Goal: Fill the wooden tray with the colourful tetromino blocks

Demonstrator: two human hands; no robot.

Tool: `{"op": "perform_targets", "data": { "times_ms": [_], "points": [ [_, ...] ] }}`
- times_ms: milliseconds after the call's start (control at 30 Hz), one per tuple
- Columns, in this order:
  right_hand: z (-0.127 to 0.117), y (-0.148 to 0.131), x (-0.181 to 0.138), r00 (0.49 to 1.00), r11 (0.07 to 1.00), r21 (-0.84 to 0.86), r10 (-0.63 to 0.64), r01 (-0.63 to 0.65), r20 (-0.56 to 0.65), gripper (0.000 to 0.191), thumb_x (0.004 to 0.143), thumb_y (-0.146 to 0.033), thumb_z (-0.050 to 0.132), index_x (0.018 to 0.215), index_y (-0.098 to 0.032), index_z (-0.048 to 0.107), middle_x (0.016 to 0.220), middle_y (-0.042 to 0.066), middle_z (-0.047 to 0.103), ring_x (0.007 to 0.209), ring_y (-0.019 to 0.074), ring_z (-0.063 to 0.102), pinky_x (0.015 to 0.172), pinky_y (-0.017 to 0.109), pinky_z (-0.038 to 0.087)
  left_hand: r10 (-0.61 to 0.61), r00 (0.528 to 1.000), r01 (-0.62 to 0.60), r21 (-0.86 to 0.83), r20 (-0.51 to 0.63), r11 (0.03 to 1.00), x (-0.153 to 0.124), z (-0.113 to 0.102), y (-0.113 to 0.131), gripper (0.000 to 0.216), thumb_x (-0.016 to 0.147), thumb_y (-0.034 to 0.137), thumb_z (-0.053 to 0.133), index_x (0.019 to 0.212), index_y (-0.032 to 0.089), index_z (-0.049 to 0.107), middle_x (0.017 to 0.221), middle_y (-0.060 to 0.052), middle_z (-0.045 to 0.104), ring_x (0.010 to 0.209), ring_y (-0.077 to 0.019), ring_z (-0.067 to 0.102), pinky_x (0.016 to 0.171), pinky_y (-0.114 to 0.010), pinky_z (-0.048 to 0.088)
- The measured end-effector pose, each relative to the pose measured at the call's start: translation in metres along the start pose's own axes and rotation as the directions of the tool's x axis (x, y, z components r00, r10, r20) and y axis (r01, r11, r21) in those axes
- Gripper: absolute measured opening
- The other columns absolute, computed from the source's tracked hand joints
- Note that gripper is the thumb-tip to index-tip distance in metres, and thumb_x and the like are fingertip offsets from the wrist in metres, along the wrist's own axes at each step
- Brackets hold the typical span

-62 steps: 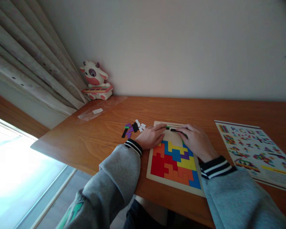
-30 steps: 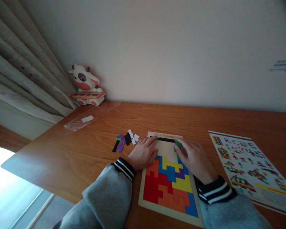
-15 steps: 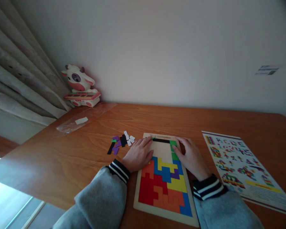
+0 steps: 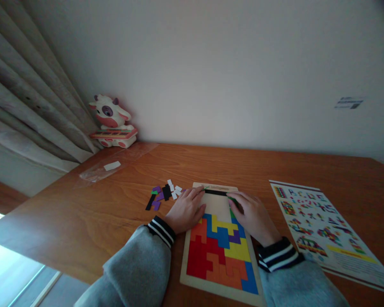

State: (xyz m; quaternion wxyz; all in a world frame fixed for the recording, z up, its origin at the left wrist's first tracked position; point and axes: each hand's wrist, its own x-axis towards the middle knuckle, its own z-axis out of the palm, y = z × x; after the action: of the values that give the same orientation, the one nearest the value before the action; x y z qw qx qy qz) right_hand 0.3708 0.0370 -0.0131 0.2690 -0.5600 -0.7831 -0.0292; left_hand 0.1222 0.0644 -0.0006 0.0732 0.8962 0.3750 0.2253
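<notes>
A wooden puzzle board lies in front of me, its lower part filled with red, orange, yellow, blue and purple pieces. A long black bar sits along its upper inside edge. My left hand rests flat over the upper left side, fingers stretched toward the bar's left end. At the upper right, my right hand has its fingertips at the bar's right end and its thumb apart, over a green piece. That piece is mostly hidden under the hand. Bare board shows between the two hands.
Loose purple, black, green and white pieces lie left of the board. A printed pattern sheet is on the right. Farther back are a clear plastic bag and a toy cow with a keyboard, by the curtain and wall.
My right hand has shifted left and inward, its fingertips now at the black bar's right end and covering more of the green piece. My left hand stays in place. The view has tipped slightly.
</notes>
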Motion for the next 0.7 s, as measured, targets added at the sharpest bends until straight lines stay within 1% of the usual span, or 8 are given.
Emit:
{"op": "perform_targets", "data": {
  "times_ms": [100,167,233,300,400,533,633,700],
  "points": [
    [0.001,0.001,0.001,1.0,1.0,-0.011,-0.008,0.008,-0.002,0.024,0.095,-0.024,0.048,0.107,-0.021,0.069,0.108,0.008,0.074,0.096,0.0258,0.069,0.086,0.044,0.053,-0.035,0.995,0.022,-0.137,-0.091,0.99,0.003,0.001,-0.001,0.034,0.096,0.024,0.049,0.127,0.017,0.057,0.132,-0.012,0.06,0.12,-0.0248,0.058,0.106,-0.045,0.047],
    [0.001,0.002,0.001,1.0,1.0,0.004,-0.015,0.015,0.001,0.024,0.095,-0.022,0.047,0.106,-0.02,0.069,0.105,0.009,0.075,0.093,0.0253,0.07,0.085,0.044,0.054,-0.106,0.983,0.062,-0.269,-0.151,0.961,0.005,0.002,-0.004,0.027,0.096,0.022,0.049,0.119,0.018,0.063,0.122,-0.009,0.066,0.113,-0.0211,0.062,0.101,-0.038,0.051],
    [0.001,0.004,0.0,1.0,1.0,0.026,-0.002,0.002,-0.009,0.026,0.095,-0.021,0.045,0.108,-0.02,0.068,0.102,0.009,0.076,0.091,0.0247,0.071,0.085,0.042,0.055,-0.2,0.964,0.121,-0.384,-0.172,0.915,0.006,0.003,-0.008,0.023,0.095,0.022,0.05,0.111,0.018,0.066,0.112,-0.008,0.07,0.104,-0.0186,0.067,0.092,-0.033,0.055],
    [0.003,0.006,0.0,0.999,0.998,0.055,0.031,-0.03,-0.019,0.027,0.095,-0.021,0.045,0.111,-0.02,0.067,0.102,0.01,0.076,0.09,0.0249,0.071,0.083,0.042,0.056,-0.279,0.947,0.179,-0.456,-0.162,0.872,0.007,0.004,-0.012,0.021,0.094,0.022,0.052,0.108,0.018,0.067,0.106,-0.006,0.072,0.094,-0.0175,0.068,0.085,-0.03,0.056],
    [0.007,0.009,-0.001,0.996,0.989,0.124,0.086,-0.081,-0.034,0.025,0.095,-0.024,0.047,0.112,-0.021,0.065,0.106,0.01,0.074,0.093,0.0257,0.07,0.084,0.043,0.056,-0.325,0.936,0.221,-0.495,-0.133,0.84,0.006,0.005,-0.014,0.019,0.093,0.023,0.054,0.105,0.018,0.068,0.1,-0.005,0.073,0.085,-0.0166,0.068,0.078,-0.028,0.056],
    [0.015,0.013,0.0,0.98,0.967,0.205,0.174,-0.152,-0.094,0.022,0.095,-0.032,0.049,0.105,-0.021,0.065,0.105,0.011,0.07,0.096,0.0265,0.067,0.086,0.044,0.055,-0.323,0.939,0.23,-0.487,-0.116,0.843,0.006,0.007,-0.014,0.02,0.093,0.026,0.054,0.104,0.018,0.068,0.092,-0.004,0.073,0.078,-0.0155,0.067,0.07,-0.026,0.054],
    [0.019,0.015,0.001,0.962,0.95,0.226,0.246,-0.215,-0.116,0.026,0.095,-0.04,0.052,0.104,-0.02,0.066,0.102,0.012,0.068,0.095,0.027,0.066,0.085,0.044,0.055,-0.315,0.943,0.22,-0.506,-0.111,0.834,0.006,0.008,-0.014,0.021,0.093,0.026,0.053,0.104,0.018,0.068,0.094,-0.004,0.073,0.079,-0.0154,0.067,0.071,-0.026,0.055],
    [0.018,0.016,0.001,0.962,0.948,0.23,0.249,-0.22,-0.108,0.032,0.092,-0.045,0.056,0.107,-0.019,0.067,0.103,0.013,0.067,0.097,0.0276,0.065,0.086,0.045,0.054,-0.308,0.944,0.209,-0.514,-0.114,0.832,0.007,0.008,-0.014,0.02,0.092,0.025,0.053,0.104,0.017,0.068,0.096,-0.005,0.073,0.081,-0.0155,0.067,0.073,-0.026,0.055]
  ]
}}
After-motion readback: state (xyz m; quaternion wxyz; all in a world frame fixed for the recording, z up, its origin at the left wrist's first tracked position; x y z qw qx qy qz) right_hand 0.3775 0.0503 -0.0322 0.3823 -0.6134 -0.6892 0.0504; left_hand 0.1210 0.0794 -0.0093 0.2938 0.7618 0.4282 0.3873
